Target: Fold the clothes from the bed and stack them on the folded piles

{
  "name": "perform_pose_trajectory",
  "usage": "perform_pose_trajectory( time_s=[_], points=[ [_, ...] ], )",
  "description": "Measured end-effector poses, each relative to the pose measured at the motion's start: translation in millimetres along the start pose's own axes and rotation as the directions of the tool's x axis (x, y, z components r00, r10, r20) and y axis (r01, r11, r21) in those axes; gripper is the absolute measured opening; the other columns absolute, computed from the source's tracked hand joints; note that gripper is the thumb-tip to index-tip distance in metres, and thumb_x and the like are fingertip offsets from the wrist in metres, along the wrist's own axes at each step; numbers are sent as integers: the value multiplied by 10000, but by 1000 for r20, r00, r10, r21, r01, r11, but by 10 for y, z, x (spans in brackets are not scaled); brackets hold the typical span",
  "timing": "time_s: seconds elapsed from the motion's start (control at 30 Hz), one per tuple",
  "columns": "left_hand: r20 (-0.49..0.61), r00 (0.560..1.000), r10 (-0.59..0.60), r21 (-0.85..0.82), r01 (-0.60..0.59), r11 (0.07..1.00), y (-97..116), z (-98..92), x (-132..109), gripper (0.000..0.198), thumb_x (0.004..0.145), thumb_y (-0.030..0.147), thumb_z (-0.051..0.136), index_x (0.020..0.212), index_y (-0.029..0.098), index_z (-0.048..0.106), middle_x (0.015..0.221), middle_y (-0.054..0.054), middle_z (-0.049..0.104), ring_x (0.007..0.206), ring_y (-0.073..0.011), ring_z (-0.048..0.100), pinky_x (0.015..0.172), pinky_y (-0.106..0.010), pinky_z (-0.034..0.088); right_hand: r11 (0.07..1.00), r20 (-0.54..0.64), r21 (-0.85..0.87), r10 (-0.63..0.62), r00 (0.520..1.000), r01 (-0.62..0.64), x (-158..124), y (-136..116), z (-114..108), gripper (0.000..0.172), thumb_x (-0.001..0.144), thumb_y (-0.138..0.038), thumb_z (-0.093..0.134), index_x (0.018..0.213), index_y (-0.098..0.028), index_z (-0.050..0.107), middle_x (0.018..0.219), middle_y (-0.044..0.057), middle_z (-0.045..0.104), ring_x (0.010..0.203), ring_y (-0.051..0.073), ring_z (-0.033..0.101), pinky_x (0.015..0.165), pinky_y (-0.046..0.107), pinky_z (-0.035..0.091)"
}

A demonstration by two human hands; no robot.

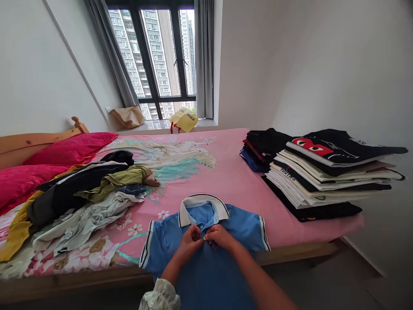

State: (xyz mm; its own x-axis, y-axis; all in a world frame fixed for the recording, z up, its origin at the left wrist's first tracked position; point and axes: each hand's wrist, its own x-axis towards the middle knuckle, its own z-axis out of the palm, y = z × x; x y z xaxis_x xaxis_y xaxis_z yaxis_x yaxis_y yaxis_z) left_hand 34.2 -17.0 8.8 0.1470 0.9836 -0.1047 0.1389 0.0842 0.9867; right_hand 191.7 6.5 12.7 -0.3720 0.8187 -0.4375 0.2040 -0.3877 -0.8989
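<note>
A blue polo shirt [245, 230] with a white collar and striped sleeve cuffs lies face up at the near edge of the bed, its lower part hanging over the edge. My left hand [189, 241] and my right hand [219, 236] meet on the shirt's front placket just below the collar. Both have their fingers pinched closed on the placket, with a small pale button showing between them.
A heap of loose clothes [87, 193] lies on the left of the pink bedsheet [226, 172]. Tall stacks of folded shirts [322, 172] sit at the right edge. Red pillows [67, 148] rest by the wooden headboard. Bags stand on the window sill [183, 119].
</note>
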Motion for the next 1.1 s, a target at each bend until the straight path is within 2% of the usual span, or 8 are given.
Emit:
perform_pose_trajectory(
  time_s=[0.2,0.3,0.4,0.5,0.6,0.73,0.9,1.1],
  points=[
    [-163,984,76,197,-43,979,-13,91,-75,212,662,307,644,746,202,480,587,74,450,552,-107,424,562,-235,345,1000,12,18,2,1000,-2,-56,-38,-46,86,670,-217,529,603,-163,525,474,-43,501,341,92,467,345,201,388],
    [-157,980,123,263,-79,962,-55,69,-56,157,725,329,564,739,207,466,601,64,456,555,-115,446,564,-243,370,999,-82,34,-11,997,14,-34,-40,-23,261,769,-376,494,610,-169,513,481,-26,517,347,110,497,325,217,409],
    [-154,977,147,298,-96,950,-54,28,6,113,787,320,468,757,211,478,623,44,495,558,-127,481,566,-251,389,999,-198,41,6,980,3,42,-9,17,395,788,-485,479,546,-172,488,423,-12,488,327,120,492,294,222,397],
    [-148,970,191,360,-127,924,2,4,98,65,768,256,501,800,214,538,713,13,584,668,-148,554,669,-271,421,998,-279,61,6,960,12,103,37,38,341,764,-407,517,522,-169,478,407,-18,479,308,102,469,283,203,376],
    [-159,960,229,415,-146,898,51,21,191,136,708,177,557,830,222,595,786,-4,620,760,-164,568,760,-294,414,993,-307,107,-17,952,53,90,63,18,264,753,-364,508,583,-161,495,464,-22,516,339,93,488,309,196,397],
    [-186,951,249,428,-149,891,29,73,262,133,669,156,580,786,213,606,745,-6,600,710,-168,544,730,-305,414,980,-266,167,-58,962,105,14,52,-35,185,689,-335,559,709,-153,527,602,-13,588,415,91,538,347,191,425],
    [-178,954,242,359,-166,918,-22,61,266,104,654,178,595,754,205,584,699,13,586,665,-155,539,679,-286,429,977,-228,178,-80,970,122,-15,49,-39,200,665,-316,561,777,-154,531,633,-13,596,464,108,580,340,170,393],
    [-150,967,205,230,-168,959,-39,-14,290,72,633,169,575,702,190,571,649,32,565,627,-135,521,651,-271,423,990,-273,104,-63,960,95,32,19,32,148,685,-292,552,735,-156,524,609,-6,601,422,95,545,349,184,398]
  ],
)
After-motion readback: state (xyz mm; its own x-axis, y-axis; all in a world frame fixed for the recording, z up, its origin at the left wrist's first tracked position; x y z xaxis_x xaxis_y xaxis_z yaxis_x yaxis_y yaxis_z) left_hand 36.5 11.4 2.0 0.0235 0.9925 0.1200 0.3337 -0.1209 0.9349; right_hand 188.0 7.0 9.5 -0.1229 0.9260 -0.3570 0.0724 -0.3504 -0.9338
